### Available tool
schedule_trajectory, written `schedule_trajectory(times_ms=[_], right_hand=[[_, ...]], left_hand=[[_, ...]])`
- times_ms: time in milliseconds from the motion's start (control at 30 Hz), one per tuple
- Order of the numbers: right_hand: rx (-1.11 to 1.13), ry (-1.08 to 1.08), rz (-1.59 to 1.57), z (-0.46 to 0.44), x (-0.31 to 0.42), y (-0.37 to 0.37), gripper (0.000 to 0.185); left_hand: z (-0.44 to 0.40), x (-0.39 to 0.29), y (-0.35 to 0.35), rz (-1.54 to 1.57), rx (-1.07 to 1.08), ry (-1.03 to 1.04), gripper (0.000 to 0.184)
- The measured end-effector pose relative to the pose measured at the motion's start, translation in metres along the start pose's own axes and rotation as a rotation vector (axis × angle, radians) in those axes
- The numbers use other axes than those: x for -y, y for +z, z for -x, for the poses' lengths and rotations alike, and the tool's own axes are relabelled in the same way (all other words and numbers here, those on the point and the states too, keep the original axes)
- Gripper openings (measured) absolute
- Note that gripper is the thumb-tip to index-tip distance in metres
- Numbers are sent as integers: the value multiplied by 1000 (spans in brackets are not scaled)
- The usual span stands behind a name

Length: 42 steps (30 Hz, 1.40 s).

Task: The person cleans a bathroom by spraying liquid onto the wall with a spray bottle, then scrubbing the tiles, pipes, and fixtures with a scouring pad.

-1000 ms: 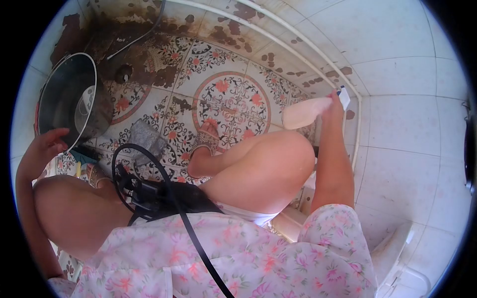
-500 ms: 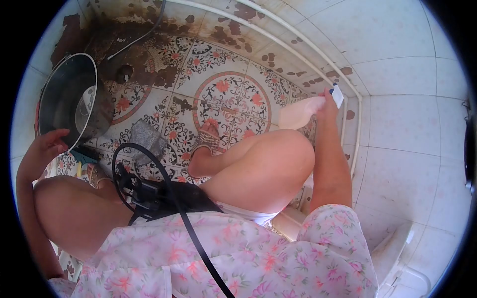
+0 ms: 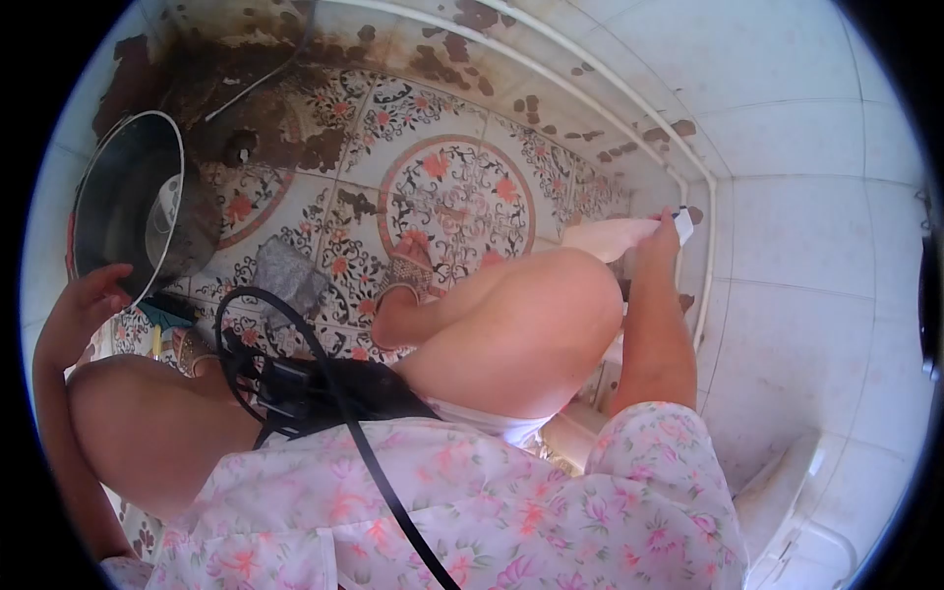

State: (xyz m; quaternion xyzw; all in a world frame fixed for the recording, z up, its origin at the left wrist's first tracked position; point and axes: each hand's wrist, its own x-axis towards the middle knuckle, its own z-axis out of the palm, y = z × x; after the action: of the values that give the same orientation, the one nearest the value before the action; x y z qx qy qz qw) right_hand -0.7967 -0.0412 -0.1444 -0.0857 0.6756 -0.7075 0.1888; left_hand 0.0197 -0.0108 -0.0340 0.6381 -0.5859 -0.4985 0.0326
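My right hand (image 3: 661, 239), at the end of an outstretched arm beside the wall pipes, is closed on a pale pink, smooth-looking piece (image 3: 605, 238); its exact kind I cannot make out. A small white block with a dark edge (image 3: 686, 226) shows at the fingertips, against the pipes. My left hand (image 3: 93, 303) hangs at the near side of a dark bucket (image 3: 118, 221) with a pale rim. Its fingers are loosely bent and apart, close to the rim, with nothing seen in them. Whether they touch the rim is unclear.
Two white pipes (image 3: 710, 261) run along the tiled wall. A crumpled grey bag or cloth (image 3: 290, 278) lies on the patterned floor (image 3: 457, 192) near my sandalled feet. Behind it is a drain hole (image 3: 239, 147). A black cable (image 3: 369, 442) crosses my lap.
My right hand has moved back toward me along the pipes, with the pale pink piece and white block. My left hand stays near the bucket rim.
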Motion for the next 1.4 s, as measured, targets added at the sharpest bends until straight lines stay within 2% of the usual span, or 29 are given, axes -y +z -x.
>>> schedule_trajectory(times_ms=[33, 100, 233, 300, 400, 500, 533, 600, 933, 1000, 1100, 1400], right_hand=[[-5, -2, 1, 0, 2, -2, 18], [-175, -26, 6, 3, 10, -7, 21], [-136, -38, -30, 13, 24, -23, 20], [-279, -32, -26, 9, 28, -29, 21], [-320, -122, -48, -7, 24, -45, 24], [-284, -212, 13, -20, 26, -59, 23], [-286, -211, 13, -20, 29, -62, 23], [-314, -145, 203, -17, 36, -70, 16], [-256, -205, -66, -22, 52, -70, 20], [-204, -298, -130, -34, 56, -75, 20], [-239, -333, -29, -43, 67, -79, 20], [-357, -344, -32, -17, 101, -61, 20]], left_hand=[[-1, -2, 0, -29, -4, -8, 45], [-3, -2, -1, -36, 6, 0, 45], [-8, 11, -5, -19, 26, 43, 44], [-6, 9, -2, 2, 16, 34, 44], [-6, 10, -3, 6, 9, 27, 44], [-7, 12, -3, -10, 12, 28, 44], [-8, 12, -3, -9, 11, 23, 45], [-8, 11, -4, -23, 24, 24, 45], [-9, 17, -4, -49, 38, 37, 47], [-11, 25, -5, -34, 37, 50, 47], [-11, 25, -5, -37, 38, 61, 47], [-12, 28, -6, -34, 36, 71, 45]])
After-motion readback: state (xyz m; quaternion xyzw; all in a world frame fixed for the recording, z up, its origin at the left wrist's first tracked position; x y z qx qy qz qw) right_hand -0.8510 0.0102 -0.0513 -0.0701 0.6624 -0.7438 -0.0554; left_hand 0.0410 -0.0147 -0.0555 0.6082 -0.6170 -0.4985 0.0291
